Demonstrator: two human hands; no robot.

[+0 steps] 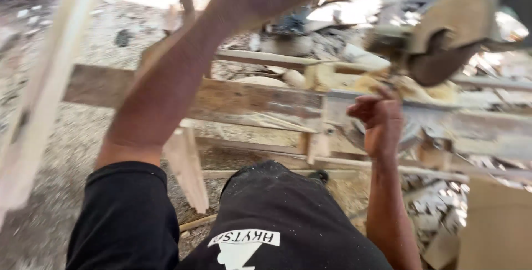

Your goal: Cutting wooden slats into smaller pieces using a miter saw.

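— Where's it at, from where you stand?

— Hard to call, the view is smeared with motion. The right hand (381,117) is up at the front edge of the wooden frame (249,99), fingers (363,106) curled in, close to a fist. They sit right against the plank edge, but I can't tell whether they grip anything or just rest there.

— And the other one?

— The left arm (166,81) reaches up and away across the frame; the hand itself runs out of the top of the picture, so whether its fingers are spread or closed isn't visible.

— What is being worked?

— The frame is a rough surface of planks and rails, standing just ahead of the person's knees. On it, just past the right hand, sits a round machine part (443,43) under a tan guard, with a heap of pale sawdust (399,87) at its foot. That heap suggests to me that cutting is well along rather than just starting.

— Anything left lying?

— A pale slat (41,93) stands tilted at the left, near the camera, and chips and offcuts (438,220) litter the floor (66,131). I see no finished stack, so how much remains I can't judge.
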